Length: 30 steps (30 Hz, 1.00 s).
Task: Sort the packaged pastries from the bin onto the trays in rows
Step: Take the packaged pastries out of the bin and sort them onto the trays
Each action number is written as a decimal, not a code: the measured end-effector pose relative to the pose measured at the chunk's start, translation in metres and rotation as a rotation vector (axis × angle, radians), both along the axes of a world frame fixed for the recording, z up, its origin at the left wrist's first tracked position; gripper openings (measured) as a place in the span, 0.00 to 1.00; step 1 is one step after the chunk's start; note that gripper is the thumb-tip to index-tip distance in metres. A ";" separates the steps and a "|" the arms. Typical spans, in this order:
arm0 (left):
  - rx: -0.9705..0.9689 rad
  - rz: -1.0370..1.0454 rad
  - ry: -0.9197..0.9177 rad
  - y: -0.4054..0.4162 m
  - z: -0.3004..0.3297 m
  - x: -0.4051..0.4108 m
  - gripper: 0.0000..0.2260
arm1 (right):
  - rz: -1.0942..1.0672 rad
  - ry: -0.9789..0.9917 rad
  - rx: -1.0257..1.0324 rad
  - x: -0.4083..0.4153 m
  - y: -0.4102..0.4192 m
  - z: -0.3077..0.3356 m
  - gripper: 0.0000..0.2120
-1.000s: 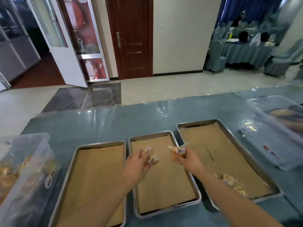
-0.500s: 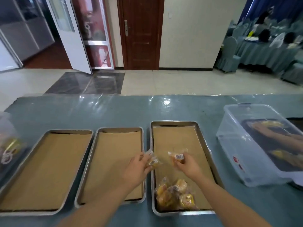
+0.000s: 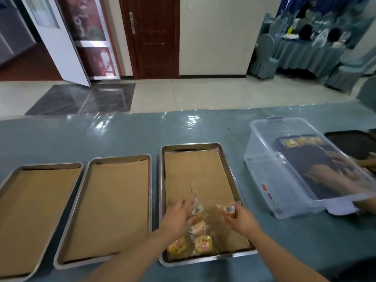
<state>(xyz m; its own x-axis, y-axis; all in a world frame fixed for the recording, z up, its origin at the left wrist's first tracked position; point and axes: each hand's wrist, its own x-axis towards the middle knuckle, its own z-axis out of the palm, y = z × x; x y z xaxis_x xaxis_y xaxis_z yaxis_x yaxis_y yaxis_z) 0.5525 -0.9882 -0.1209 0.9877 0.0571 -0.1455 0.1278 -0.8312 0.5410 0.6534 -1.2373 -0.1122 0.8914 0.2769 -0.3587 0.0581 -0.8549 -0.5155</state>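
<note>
While my arms reach in from the near edge, the blue-grey table (image 3: pixel 122 135) carries everything: three paper-lined metal trays side by side, and a clear plastic bin (image 3: pixel 284 180) toward its right end. The left tray (image 3: pixel 12 180) and the middle tray (image 3: pixel 151 190) hold only their brown paper. Both my hands are over the near half of the right tray (image 3: pixel 161 190). In that tray's near left corner lies a small heap of wrapped pastries (image 3: pixel 200 240), two yellow ones nearest the rim and a paler one behind them. My left hand (image 3: pixel 177 219) has its fingers curled around a wrapped pastry (image 3: pixel 197 211) with a barcode label showing, just above the heap. My right hand (image 3: pixel 243 219) pinches another wrapped pastry (image 3: pixel 228 210) by its near end, its barcode label facing up, beside the tray's right rim. Through the bin's walls another person's blurred hand (image 3: pixel 345 159) shows at the table's right edge.
</note>
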 end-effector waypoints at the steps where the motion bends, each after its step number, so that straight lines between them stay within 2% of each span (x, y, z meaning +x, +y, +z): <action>1: -0.016 0.019 0.014 -0.013 -0.001 0.004 0.43 | 0.003 0.020 -0.012 0.005 -0.008 -0.004 0.11; 3: -0.052 0.081 0.053 -0.038 -0.004 0.010 0.43 | 0.012 0.053 -0.052 0.015 -0.020 -0.013 0.11; 7: -0.105 0.207 0.120 -0.084 -0.013 0.022 0.29 | 0.076 0.107 -0.111 0.031 -0.033 -0.027 0.09; 10: -0.069 0.209 0.168 -0.116 -0.020 0.027 0.25 | 0.181 0.143 -0.122 0.040 -0.044 -0.035 0.12; 13: 0.040 0.085 0.333 -0.135 -0.032 0.019 0.32 | 0.289 0.208 -0.138 0.043 -0.055 -0.038 0.24; 15: 0.050 0.031 0.370 -0.139 -0.038 0.011 0.37 | 0.292 0.199 -0.150 0.046 -0.061 -0.038 0.27; 18: 0.045 0.057 0.357 -0.136 -0.033 0.009 0.36 | 0.304 0.105 -0.193 0.056 -0.062 -0.031 0.22; 21: 0.055 0.106 0.336 -0.122 -0.019 0.009 0.28 | 0.303 -0.016 -0.239 0.064 -0.053 -0.019 0.15; 24: 0.090 0.139 0.298 -0.100 -0.004 0.006 0.23 | 0.373 -0.110 -0.233 0.068 -0.030 -0.004 0.13; 30: 0.094 0.207 0.288 -0.041 0.023 -0.014 0.22 | 0.436 -0.084 -0.121 0.051 0.043 0.015 0.14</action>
<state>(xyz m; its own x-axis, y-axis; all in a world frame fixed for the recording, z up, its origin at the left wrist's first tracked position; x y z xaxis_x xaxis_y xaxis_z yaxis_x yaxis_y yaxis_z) 0.5383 -1.0289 -0.0981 0.8730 0.2782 -0.4007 0.4349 -0.8160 0.3809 0.7047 -1.1947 -0.0972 0.7281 0.5932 -0.3435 0.4631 -0.7952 -0.3914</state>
